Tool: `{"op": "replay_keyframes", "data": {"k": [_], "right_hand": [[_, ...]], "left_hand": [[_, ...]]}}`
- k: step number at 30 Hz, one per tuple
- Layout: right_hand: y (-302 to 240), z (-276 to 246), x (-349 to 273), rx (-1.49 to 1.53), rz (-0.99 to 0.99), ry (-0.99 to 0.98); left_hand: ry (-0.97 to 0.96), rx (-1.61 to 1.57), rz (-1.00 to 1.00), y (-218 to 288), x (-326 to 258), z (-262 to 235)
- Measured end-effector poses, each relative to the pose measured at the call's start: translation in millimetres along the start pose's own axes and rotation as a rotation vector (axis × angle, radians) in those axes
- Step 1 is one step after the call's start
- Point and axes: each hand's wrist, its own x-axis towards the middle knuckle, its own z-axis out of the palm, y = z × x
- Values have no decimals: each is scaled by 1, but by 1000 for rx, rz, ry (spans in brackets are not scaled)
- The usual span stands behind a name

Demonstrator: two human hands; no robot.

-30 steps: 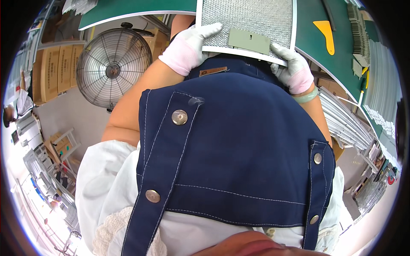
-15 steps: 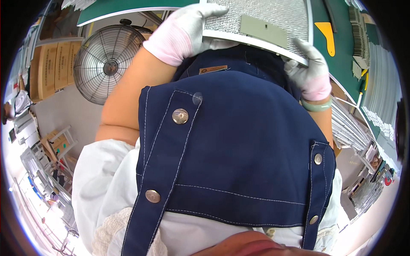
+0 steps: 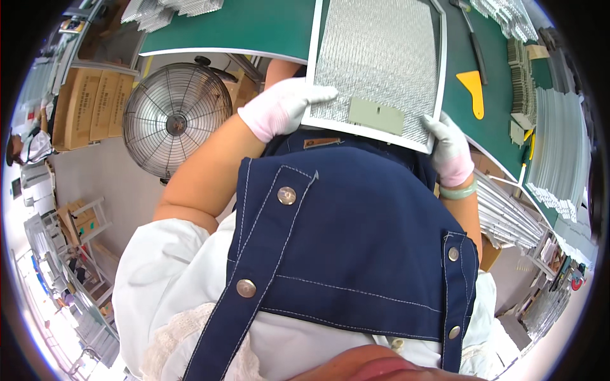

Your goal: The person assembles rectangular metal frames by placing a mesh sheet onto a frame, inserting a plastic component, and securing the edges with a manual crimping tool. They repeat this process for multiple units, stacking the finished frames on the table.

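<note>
A flat mesh filter panel (image 3: 381, 57) with silvery crinkled mesh in a white frame lies over the near edge of the green table, running out of the picture at the top. On its mesh near the close edge is a grey-green rectangular plate (image 3: 376, 115) with a small dark slot. My left hand (image 3: 286, 108), in a white glove with a pink cuff, grips the frame's near left corner, thumb on top and fingers hidden underneath. At the near right corner my right hand (image 3: 450, 147), gloved alike, holds the frame with its thumb over the edge.
Right of the panel on the green table (image 3: 254, 28) lie a yellow scraper (image 3: 471, 94) and a black-handled hammer (image 3: 475, 47). Stacked grey strips (image 3: 521, 82) and long white profiles (image 3: 559, 140) line the right side. A floor fan (image 3: 176, 120) and cardboard boxes (image 3: 89, 108) stand left.
The panel and both hands sit lower in the picture, and more of the mesh shows. The view has also shifted, with more of the table and the hammer in sight. Both hands keep their grip.
</note>
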Motion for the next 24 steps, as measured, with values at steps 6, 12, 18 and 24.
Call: {"op": "replay_keyframes", "data": {"k": [6,12,18,24], "right_hand": [[25,-11,16,36,-125,50],[11,-15,3,16,-43,-160],[15,-12,-1,36,-36,-191],[-17,-8,13,-11,-214,-55]], "left_hand": [[355,625,233,1,7,3],[-68,191,198,2,6,-4],[24,326,241,16,2,10],[-152,183,157,14,10,9]]}}
